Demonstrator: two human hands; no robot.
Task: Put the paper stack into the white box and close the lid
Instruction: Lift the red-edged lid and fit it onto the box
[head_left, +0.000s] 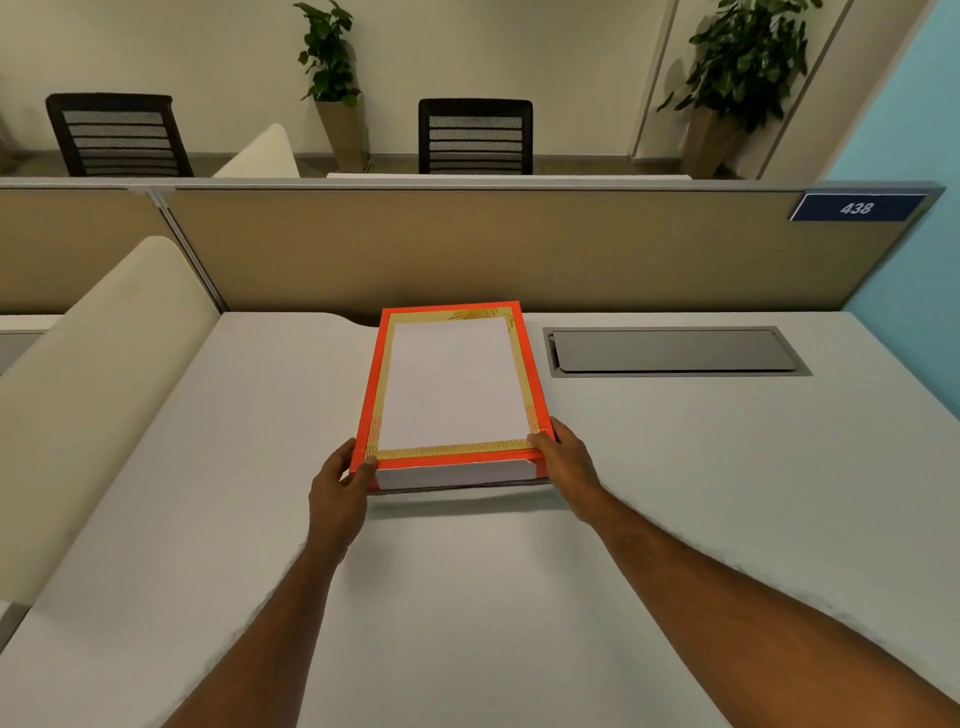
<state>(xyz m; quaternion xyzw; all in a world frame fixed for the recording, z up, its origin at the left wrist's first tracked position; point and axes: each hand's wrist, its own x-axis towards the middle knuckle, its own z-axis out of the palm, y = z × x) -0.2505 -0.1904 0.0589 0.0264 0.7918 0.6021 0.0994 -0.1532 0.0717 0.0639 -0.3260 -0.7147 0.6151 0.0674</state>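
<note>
A flat box (457, 475) lies in the middle of the desk, its white front wall showing at the near edge. On top of it sits an orange-red edged lid (371, 384) with a tan border and a white centre panel. My left hand (337, 493) grips the lid's near left corner, thumb on top. At the near right corner my right hand (566, 462) holds the lid the same way. No separate paper stack shows. I cannot tell whether the white centre is paper or part of the lid.
The grey desk (467, 597) ends at a tan partition (519, 249) just behind the box. A grey cable hatch (675, 351) is set into the desk to the right. A cream divider (93, 389) rises on the left. Chairs and potted plants stand beyond the partition.
</note>
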